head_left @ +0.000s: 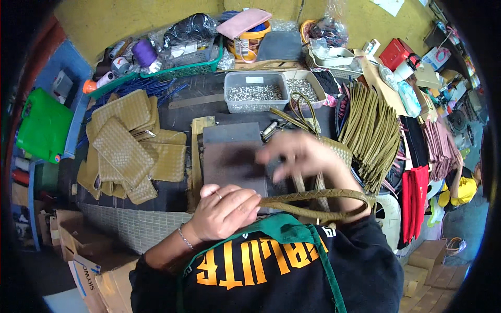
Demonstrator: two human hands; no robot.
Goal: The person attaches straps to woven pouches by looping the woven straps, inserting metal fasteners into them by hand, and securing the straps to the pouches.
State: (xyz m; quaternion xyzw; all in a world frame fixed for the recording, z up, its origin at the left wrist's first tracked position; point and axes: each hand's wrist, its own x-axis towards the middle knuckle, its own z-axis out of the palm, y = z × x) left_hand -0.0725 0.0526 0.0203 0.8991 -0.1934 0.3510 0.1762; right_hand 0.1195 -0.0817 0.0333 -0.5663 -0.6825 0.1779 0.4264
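Observation:
My left hand (224,211) is closed around the end of an olive braided strap (313,196) in front of my chest. From that hand the strap runs right and loops back by my right forearm. My right hand (308,156) is blurred by motion over the work area, fingers apart, with nothing seen in them. Beneath it lies a dark board (229,161) with a grey plate at its far edge. More olive straps (308,117) lie beyond and under the right hand. Small metal tools (270,129) sit beside the board's far corner, partly hidden.
Olive woven pouches (125,151) are piled at left. A bundle of olive straps (368,133) lies at right, near red strips (416,203). Behind stand a clear tub of metal bits (255,107), a green basket (182,70) and a yellow bucket (255,39). Another person (462,188) is at far right.

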